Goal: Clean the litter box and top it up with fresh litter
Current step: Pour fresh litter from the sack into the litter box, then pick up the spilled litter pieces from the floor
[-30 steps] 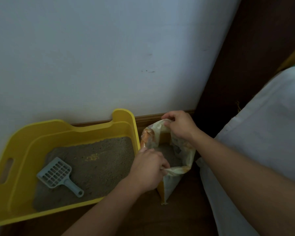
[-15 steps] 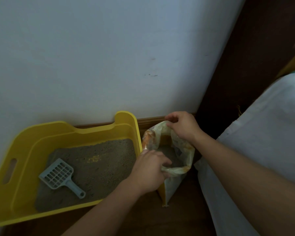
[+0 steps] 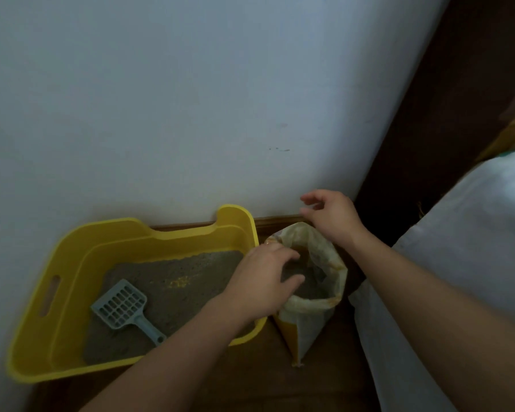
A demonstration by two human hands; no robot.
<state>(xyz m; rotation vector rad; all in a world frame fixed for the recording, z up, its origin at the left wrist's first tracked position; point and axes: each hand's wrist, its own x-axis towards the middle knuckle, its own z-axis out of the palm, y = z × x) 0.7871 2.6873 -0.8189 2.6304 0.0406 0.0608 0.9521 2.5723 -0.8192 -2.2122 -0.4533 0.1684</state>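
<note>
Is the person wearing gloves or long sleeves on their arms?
No. The left hand and right hand are bare, with no gloves, rings or watch showing. Both forearms are uncovered as far as the picture reaches, so no sleeve shows.

The right hand (image 3: pixel 332 214) let go of the litter bag (image 3: pixel 312 292) rim it had pinched and lifted just above the bag's far edge, fingers spread. The left hand (image 3: pixel 265 281) also released the near rim and opened, its fingers now reaching over the bag's open mouth.
</note>
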